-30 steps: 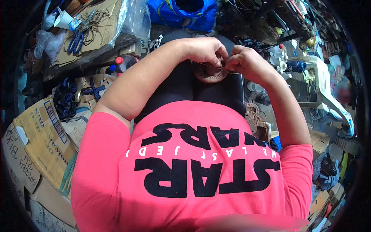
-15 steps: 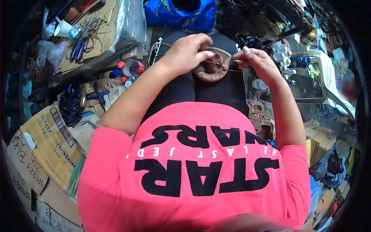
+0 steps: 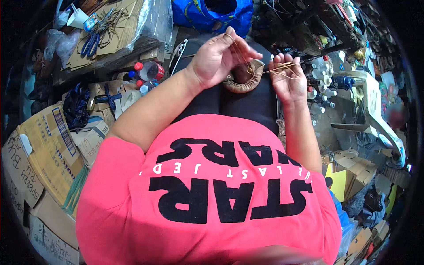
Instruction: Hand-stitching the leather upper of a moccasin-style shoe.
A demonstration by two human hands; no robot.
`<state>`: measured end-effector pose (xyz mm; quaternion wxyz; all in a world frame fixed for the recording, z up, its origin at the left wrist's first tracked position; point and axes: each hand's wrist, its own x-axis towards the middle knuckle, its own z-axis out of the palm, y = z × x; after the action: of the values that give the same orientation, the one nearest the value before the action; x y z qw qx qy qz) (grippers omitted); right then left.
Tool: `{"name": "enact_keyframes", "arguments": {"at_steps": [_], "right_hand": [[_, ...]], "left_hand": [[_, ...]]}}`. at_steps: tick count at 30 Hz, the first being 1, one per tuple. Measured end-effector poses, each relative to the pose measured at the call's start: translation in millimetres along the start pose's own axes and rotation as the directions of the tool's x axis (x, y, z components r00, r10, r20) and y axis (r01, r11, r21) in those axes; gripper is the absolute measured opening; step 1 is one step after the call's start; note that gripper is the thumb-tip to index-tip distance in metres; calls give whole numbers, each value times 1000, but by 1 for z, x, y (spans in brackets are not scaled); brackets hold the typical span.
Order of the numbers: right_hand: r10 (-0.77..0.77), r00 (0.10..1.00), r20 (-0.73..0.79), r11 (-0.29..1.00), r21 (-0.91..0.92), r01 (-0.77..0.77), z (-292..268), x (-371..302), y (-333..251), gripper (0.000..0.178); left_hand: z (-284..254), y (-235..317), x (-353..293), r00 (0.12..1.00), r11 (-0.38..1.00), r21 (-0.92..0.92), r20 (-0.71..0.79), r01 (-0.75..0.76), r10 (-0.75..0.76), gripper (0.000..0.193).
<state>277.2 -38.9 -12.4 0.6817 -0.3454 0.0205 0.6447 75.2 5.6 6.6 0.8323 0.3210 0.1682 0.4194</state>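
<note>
On my dark-trousered lap lies a brown moccasin-style shoe (image 3: 244, 87), with gathered stitching round its toe and its opening facing up. My left hand (image 3: 214, 59) is raised over the shoe's left side, thumb and forefinger closed on a thin tan thread that runs down into the shoe. To the right, my right hand (image 3: 289, 81) is turned palm up, its fingers curled round a looped stretch of tan thread (image 3: 279, 68) leading back to the shoe. Part of the shoe is hidden behind my left hand. Whether a needle is there, I cannot make out.
Beyond my knees stands a blue bag (image 3: 212, 15). Blue-handled scissors (image 3: 91, 45) rest on stacked cardboard (image 3: 117, 39) at far left, with capped bottles (image 3: 152, 70) nearby. Several small bottles (image 3: 324, 81) and a white plastic chair (image 3: 375, 99) stand to the right.
My left hand has lifted off the shoe, drawing thread upward. My right hand has turned palm up, with thread loops across its fingers. The shoe stays on my lap.
</note>
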Motion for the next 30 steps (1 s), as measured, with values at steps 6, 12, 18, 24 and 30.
{"name": "enact_keyframes", "arguments": {"at_steps": [6,12,18,24,30], "right_hand": [[220,936,274,975,-21,-222,-27,-2,-13,43],[69,993,92,982,-181,-52,-36,-16,-40,41],[59,989,136,975,-219,-28,-54,-21,-54,36],[-46,999,5,-179,-984,-3,-106,-36,-140,52],[81,921,381,-9,-924,383,22,-9,-79,45]], "left_hand": [[-15,4,1,973,970,-167,-115,179,-200,46],[-20,14,-1,935,973,-123,-275,197,-224,47],[-36,23,-5,958,988,-40,-242,151,-156,36],[-103,111,-55,964,-6,987,-153,158,216,36],[-24,31,-62,961,-170,947,275,-272,-6,40]]}}
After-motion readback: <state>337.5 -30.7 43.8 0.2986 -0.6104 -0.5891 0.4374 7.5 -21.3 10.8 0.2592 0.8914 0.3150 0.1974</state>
